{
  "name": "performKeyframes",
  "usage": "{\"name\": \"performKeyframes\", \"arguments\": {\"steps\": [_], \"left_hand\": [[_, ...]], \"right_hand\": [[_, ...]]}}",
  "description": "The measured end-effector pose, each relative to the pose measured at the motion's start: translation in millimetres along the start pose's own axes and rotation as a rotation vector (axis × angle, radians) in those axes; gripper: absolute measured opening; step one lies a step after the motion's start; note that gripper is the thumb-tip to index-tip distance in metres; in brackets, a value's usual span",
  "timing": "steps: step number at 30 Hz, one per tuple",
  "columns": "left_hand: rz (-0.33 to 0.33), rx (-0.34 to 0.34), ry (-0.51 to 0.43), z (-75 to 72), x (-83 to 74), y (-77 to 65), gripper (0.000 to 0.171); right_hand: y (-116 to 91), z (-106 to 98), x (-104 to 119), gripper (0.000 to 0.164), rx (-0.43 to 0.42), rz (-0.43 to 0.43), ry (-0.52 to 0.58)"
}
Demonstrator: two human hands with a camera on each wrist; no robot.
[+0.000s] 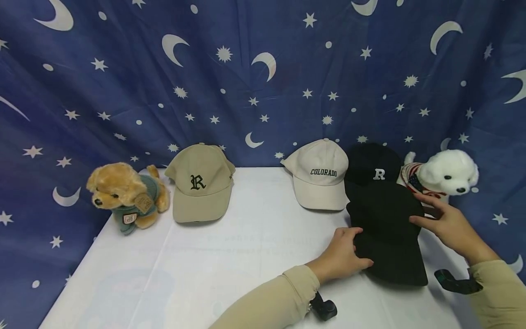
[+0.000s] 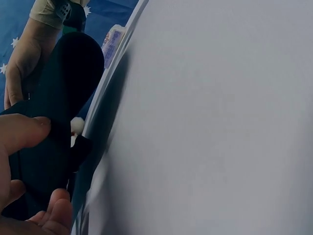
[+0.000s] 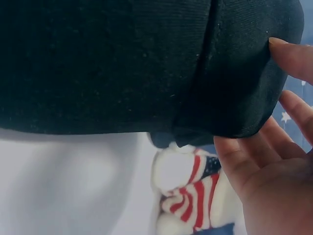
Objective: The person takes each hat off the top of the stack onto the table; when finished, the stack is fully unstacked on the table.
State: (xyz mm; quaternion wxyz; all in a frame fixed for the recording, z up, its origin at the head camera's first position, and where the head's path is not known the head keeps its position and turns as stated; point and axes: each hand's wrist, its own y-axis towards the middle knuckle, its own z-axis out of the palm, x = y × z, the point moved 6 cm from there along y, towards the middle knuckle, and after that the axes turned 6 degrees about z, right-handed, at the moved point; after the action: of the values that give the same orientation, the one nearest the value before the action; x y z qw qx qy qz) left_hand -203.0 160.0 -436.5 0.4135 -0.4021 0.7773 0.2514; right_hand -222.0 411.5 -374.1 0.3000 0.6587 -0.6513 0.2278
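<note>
A plain black cap, its brim toward the front, is held by both hands in front of the row of caps. My left hand pinches its left side; in the left wrist view the thumb lies on the dark cloth and other fingers curl at the edge. At the right side my right hand grips the crown, with the thumb on the cloth and the fingers at its edge in the right wrist view. Behind it sits another black cap with a white R, its lower part hidden.
A cream COLORADO cap stands left of the black caps. A white plush dog in a striped scarf sits at the far right. Farther left are a khaki cap and a tan plush dog. A starry blue curtain hangs behind the table.
</note>
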Motion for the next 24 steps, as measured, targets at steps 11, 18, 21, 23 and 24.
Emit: {"name": "performKeyframes", "arguments": {"steps": [11, 18, 21, 23, 24], "left_hand": [[0.001, 0.034, 0.023, 18.6, -7.7, 5.1, 0.07], [0.044, 0.086, 0.17, 27.1, -16.4, 3.1, 0.067], [0.061, 0.103, 0.235, 31.5, -20.1, 2.7, 0.066], [0.071, 0.114, 0.271, 34.7, -21.6, 2.9, 0.066], [0.073, 0.12, 0.281, 36.2, -22.0, 3.1, 0.066]], "right_hand": [[-8.4, -10.5, -8.6, 0.072, 0.017, 0.044, -0.05], [-17.8, -14.4, -15.4, 0.073, 0.015, 0.068, -0.051], [-21.7, -15.3, -19.7, 0.076, 0.021, 0.1, -0.061], [-24.0, -16.0, -22.6, 0.077, 0.026, 0.12, -0.066], [-25.0, -16.5, -24.2, 0.078, 0.027, 0.13, -0.07]]}}
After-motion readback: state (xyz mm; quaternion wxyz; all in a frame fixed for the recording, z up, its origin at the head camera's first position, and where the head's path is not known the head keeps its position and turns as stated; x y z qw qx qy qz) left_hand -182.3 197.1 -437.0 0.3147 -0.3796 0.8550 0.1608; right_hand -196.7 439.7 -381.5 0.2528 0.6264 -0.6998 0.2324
